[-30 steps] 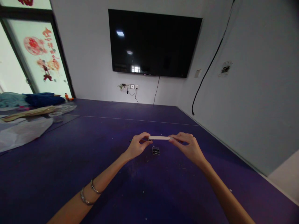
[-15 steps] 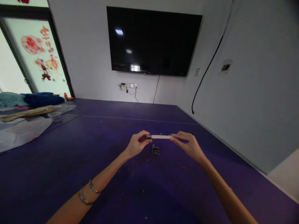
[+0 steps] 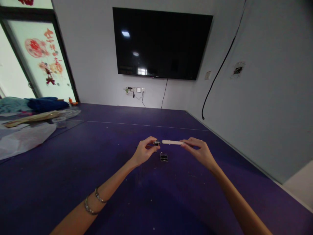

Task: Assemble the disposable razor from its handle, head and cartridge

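Observation:
My left hand [image 3: 143, 151] pinches a small metallic part [image 3: 156, 143] between thumb and fingers; its exact kind is too small to make out. A slim, pale stick with a rounded end [image 3: 171, 142] is held level in the fingertips of my right hand [image 3: 195, 150]. The stick's left end points at the metallic part, with a narrow gap between them. Just below, a small dark block-like piece [image 3: 163, 157] lies on the purple surface [image 3: 146, 199]. Part of the metallic piece is covered by my left fingers.
To the left lie a clear plastic sheet [image 3: 29, 138], a long tan item [image 3: 34, 118] and folded blue cloth [image 3: 49, 104]. A black cable [image 3: 217, 73] hangs by the right wall. A television [image 3: 162, 44] is mounted on the far wall.
The pale stick has moved slightly right with my right hand, leaving a gap from the metallic part it met before. My left hand keeps its pinch.

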A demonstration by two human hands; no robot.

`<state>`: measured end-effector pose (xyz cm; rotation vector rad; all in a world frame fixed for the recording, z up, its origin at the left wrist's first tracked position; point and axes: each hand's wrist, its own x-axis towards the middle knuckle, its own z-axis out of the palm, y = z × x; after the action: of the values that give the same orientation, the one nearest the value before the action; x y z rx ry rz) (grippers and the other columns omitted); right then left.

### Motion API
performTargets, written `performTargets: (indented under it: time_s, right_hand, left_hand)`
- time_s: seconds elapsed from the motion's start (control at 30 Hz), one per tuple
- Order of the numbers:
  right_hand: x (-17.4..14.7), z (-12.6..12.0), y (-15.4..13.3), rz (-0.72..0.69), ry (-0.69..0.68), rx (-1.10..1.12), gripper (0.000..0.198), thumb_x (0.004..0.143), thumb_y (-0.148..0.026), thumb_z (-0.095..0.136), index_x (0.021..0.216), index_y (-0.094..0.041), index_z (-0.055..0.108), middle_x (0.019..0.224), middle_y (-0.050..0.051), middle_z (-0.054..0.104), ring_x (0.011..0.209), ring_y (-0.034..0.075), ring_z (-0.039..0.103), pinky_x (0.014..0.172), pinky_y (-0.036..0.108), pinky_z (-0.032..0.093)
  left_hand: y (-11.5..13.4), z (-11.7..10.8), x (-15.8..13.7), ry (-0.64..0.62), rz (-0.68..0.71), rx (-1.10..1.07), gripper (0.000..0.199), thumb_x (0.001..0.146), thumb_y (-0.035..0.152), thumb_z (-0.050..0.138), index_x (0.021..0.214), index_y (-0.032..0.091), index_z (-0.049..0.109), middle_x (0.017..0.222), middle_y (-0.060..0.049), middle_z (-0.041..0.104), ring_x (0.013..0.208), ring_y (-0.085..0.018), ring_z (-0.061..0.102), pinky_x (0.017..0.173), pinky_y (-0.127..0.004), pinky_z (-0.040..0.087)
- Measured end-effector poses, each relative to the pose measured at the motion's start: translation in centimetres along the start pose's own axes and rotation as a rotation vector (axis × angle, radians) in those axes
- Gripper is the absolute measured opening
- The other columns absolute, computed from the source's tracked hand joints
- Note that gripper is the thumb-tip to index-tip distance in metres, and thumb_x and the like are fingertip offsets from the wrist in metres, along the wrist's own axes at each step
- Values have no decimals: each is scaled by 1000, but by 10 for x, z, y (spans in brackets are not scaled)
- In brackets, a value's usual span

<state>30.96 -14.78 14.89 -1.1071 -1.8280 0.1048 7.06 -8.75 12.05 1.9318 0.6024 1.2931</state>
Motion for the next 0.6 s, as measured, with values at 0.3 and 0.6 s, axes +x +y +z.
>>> performTargets:
  time_s: [0.3, 0.6]
  right_hand:
    - [-1, 2, 6, 12, -29, 11, 24, 79, -39, 60, 91, -22, 72, 72, 4, 66, 65, 15, 57, 59, 27, 43]
    - [0, 1, 0, -10, -54, -1, 23, 79, -39, 60, 91, -23, 72, 73, 4, 67, 63, 15, 57, 60, 28, 42]
  left_hand:
    - [-2, 1, -1, -10, -2, 20, 15, 75, 27, 64, 81, 16, 56, 76, 0, 60, 68, -12, 59, 64, -24, 49]
    - [0, 3, -2, -5, 1, 26, 14, 73, 26, 65, 80, 16, 56, 73, 1, 58, 65, -11, 58, 61, -22, 47]
